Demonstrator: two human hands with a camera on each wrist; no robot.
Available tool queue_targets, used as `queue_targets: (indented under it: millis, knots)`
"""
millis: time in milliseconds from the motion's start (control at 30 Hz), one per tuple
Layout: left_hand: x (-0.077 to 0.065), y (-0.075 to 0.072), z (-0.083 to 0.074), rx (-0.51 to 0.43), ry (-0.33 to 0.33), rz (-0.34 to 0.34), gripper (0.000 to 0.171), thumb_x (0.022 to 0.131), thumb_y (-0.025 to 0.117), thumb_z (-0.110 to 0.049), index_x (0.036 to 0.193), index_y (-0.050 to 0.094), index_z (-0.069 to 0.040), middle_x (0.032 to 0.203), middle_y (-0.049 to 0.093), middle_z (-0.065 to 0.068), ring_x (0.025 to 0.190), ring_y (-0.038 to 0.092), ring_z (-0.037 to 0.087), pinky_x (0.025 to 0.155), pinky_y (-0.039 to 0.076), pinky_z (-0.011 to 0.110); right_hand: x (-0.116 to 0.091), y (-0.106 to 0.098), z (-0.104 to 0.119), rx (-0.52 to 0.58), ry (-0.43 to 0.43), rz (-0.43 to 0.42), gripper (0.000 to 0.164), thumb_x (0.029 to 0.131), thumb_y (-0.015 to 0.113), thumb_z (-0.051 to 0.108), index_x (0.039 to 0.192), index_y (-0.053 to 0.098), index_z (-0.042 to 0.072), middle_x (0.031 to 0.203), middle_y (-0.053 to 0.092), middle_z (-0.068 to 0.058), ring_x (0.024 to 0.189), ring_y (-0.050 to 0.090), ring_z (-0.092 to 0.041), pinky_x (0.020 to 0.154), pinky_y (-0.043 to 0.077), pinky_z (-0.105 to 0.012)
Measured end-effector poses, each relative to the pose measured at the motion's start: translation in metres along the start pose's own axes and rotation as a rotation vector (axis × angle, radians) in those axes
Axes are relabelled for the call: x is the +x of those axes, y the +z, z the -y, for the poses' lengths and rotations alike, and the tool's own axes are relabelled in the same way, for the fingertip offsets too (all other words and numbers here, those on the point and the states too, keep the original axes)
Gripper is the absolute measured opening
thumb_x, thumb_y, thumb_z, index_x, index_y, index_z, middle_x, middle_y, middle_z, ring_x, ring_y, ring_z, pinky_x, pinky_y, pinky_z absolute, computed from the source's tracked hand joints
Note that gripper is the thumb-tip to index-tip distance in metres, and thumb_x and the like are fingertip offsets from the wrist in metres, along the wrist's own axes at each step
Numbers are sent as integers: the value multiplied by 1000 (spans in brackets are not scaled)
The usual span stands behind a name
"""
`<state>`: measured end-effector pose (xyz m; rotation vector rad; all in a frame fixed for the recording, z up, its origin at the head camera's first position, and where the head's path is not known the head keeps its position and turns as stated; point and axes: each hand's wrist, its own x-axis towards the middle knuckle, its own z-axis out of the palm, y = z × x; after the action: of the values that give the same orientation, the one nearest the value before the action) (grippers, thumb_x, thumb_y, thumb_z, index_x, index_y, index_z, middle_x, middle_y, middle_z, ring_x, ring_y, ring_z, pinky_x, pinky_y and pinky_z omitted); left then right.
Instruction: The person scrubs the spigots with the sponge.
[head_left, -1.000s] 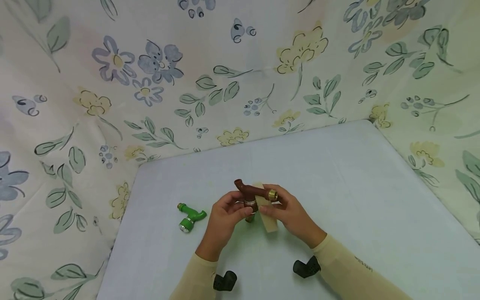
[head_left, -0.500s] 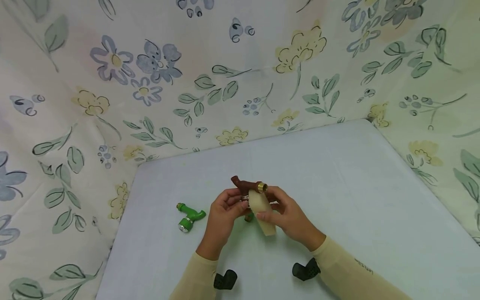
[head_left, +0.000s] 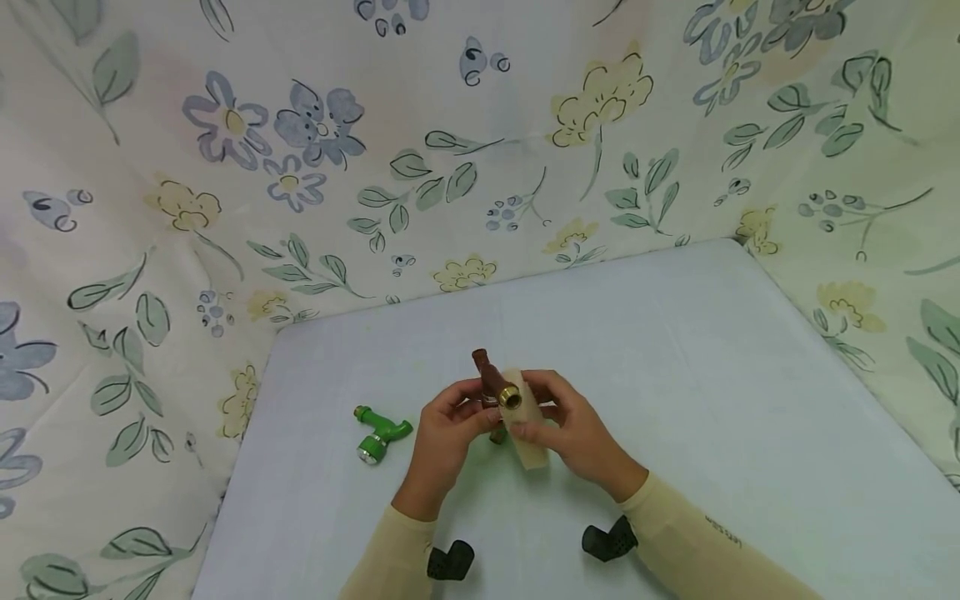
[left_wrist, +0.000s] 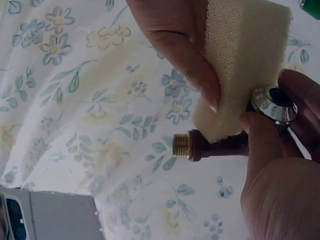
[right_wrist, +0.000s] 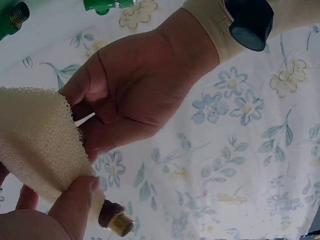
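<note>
The brown tap [head_left: 487,382] is held up between the two hands, over the near middle of the white table [head_left: 697,358]. Its shiny metal knob [left_wrist: 272,104] is gripped by the curled thumb and fingers of the left hand [head_left: 444,427], and its threaded brass end [head_left: 511,397] is turned towards the near side. A cream sponge [head_left: 531,450] is pinched between the thumb and fingers of the right hand [head_left: 576,427] and set against the tap's right side. The sponge is block-shaped, with a porous, open-celled surface; the tap's body is smooth and tubular, with a bent spout at the far end. A glossy green tap [head_left: 384,432] with a silvery knob is laid to the left of the hands. Both wrists are covered by pale, close-fitting sleeves [head_left: 705,529], and the table is backed by flower-printed cloth [head_left: 525,100].
</note>
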<state>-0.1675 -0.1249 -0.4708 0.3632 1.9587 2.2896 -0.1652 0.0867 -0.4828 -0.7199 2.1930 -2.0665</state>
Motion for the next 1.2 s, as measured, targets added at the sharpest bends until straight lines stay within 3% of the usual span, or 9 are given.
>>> queue_targets:
  millis: [133,300,433,700,833,1000,1200]
  knots:
    - [-3,-2,-4,15,-21,24,43,82,77,-12,121,62,-5,115,60,20,100,60,32,79,54,37,3,-3,1,56,34,9,52,91,68,19,138,47,26,125,53,-6,110,50,-26,87,48,-44]
    - [-5,-4,-6,22,14,63,39,83,75,-7,119,60,-1,109,61,22,92,61,30,75,54,34,4,-3,14,105,64,19,49,94,65,18,139,47,19,124,54,-11,112,49,-30,90,45,-44]
    - [-6,-5,-6,16,19,70,37,85,73,-7,119,60,0,110,61,22,93,62,30,76,55,36,4,0,9,105,91,7,48,93,66,21,138,48,23,122,55,-10,111,50,-28,90,46,-43]
    - [-2,-4,1,-28,-1,-3,37,89,69,-12,122,56,-2,113,62,22,99,63,35,81,53,46,0,2,-3,91,70,9,55,89,71,25,138,47,27,122,54,-6,109,50,-24,88,48,-44]
    - [1,1,5,-44,-13,7,34,91,66,-13,122,57,-2,116,62,19,103,62,35,84,51,48,-7,-1,0,95,35,7,55,89,72,19,138,47,24,126,52,-5,112,49,-26,89,47,-45]
    - [1,6,4,-32,-16,-5,42,89,70,-15,129,58,-9,120,58,17,106,61,33,83,52,44,-9,2,5,92,6,31,57,87,73,16,137,47,22,128,51,-4,112,48,-27,90,46,-43]
    - [0,3,2,29,8,-81,39,85,75,-18,123,65,-12,116,60,15,102,61,30,80,54,40,-4,12,6,76,-17,35,60,85,75,12,137,47,22,126,52,-3,110,48,-26,89,47,-42]
